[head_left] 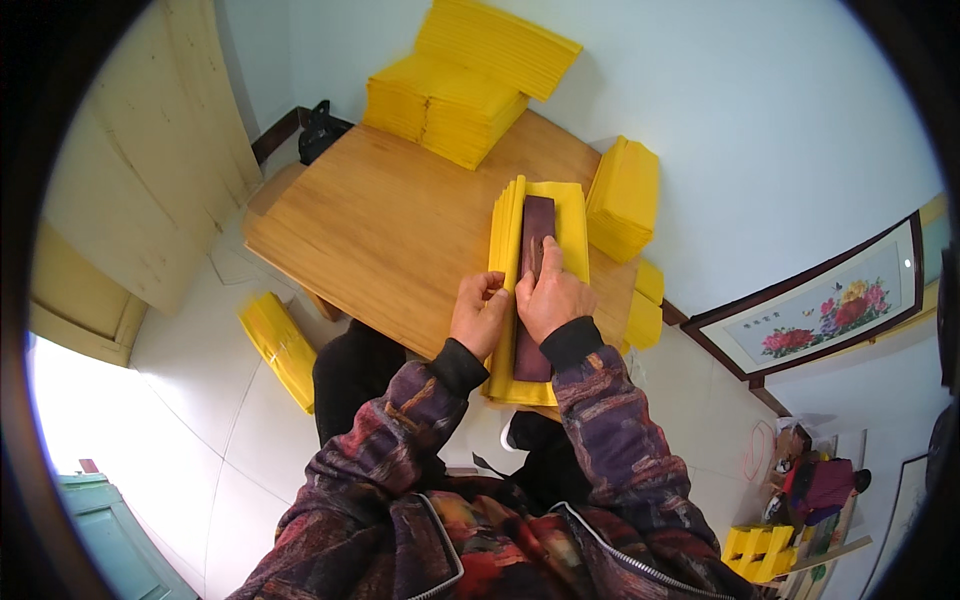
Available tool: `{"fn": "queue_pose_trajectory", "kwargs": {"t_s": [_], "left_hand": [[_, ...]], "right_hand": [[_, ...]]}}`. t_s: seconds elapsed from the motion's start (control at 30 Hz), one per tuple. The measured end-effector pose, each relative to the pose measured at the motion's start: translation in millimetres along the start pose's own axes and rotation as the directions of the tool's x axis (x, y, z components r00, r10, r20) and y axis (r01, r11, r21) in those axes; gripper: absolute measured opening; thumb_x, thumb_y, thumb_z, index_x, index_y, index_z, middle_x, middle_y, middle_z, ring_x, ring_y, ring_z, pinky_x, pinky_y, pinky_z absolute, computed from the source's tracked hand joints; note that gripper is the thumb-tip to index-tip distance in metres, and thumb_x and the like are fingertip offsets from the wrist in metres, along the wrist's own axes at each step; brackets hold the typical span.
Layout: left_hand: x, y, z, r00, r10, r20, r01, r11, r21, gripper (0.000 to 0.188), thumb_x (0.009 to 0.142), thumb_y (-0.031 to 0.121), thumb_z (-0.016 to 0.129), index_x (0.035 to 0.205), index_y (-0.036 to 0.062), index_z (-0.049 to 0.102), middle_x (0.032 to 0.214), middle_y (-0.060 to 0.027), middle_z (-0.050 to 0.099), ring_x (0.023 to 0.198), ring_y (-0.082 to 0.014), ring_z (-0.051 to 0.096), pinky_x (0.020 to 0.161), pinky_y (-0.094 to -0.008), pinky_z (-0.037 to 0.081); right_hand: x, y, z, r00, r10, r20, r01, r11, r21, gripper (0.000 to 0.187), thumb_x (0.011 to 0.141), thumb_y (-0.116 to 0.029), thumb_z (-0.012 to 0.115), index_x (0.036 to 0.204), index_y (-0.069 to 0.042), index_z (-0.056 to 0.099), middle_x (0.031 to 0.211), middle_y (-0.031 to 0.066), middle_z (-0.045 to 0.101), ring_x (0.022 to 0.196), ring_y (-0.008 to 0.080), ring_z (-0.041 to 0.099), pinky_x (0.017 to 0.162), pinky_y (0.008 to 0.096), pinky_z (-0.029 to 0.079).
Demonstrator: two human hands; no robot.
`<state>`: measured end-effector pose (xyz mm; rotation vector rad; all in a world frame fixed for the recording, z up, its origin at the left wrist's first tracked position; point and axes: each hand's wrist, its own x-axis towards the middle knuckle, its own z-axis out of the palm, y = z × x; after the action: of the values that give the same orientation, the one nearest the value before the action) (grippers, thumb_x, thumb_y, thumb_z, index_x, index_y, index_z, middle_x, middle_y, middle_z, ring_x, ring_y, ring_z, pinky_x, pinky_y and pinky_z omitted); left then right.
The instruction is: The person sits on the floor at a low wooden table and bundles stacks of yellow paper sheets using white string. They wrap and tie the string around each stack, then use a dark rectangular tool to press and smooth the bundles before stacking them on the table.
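Two hands work here. The left hand (pixel 482 318) has its fingers curled nearly closed at one pile of yellow sheets (pixel 571 230); I cannot tell whether they pinch it. The right hand (pixel 558 300), forefinger straight, others bent, rests on one purple bar (pixel 538 222), lying on that pile beneath its fingers; its grip is unclear. One table (pixel 390 220) spreads left of the fingers.

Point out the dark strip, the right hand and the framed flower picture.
Dark strip (pixel 538 217): head view, upper part.
Right hand (pixel 557 302): head view, back of hand.
Framed flower picture (pixel 812 302): head view, artwork's middle.
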<state>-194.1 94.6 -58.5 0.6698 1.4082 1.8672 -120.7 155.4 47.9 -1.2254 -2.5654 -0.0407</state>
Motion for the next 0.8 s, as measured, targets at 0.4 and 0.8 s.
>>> {"fn": "queue_pose_trajectory", "kwargs": {"t_s": [0.4,0.8], "left_hand": [[-62,52,-19,0.837,0.546,0.040,-0.491,0.716,0.496,0.046,0.075,0.015,0.065,0.117,0.0023,0.051,0.103,-0.0151,0.055,0.090,-0.0303,0.054,0.078,-0.0385,0.045],[-124,54,1,0.526,0.390,0.756,-0.818,-0.013,0.576,0.056,0.070,0.026,0.067,0.121,0.0082,0.053,0.130,-0.0046,0.042,0.110,-0.0224,0.043,0.087,-0.0359,0.036]], "right_hand": [[12,7,-26,0.993,0.045,0.106,-0.055,0.993,0.102,0.051,0.081,-0.029,0.053,0.124,-0.006,0.039,0.092,0.0244,0.063,0.085,0.0419,0.060,0.076,0.0491,0.047],[14,3,-35,0.986,0.104,0.130,-0.119,0.987,0.109,0.040,0.084,-0.027,0.051,0.115,-0.003,0.043,0.093,0.0227,0.063,0.089,0.0376,0.061,0.078,0.0463,0.047]]}}
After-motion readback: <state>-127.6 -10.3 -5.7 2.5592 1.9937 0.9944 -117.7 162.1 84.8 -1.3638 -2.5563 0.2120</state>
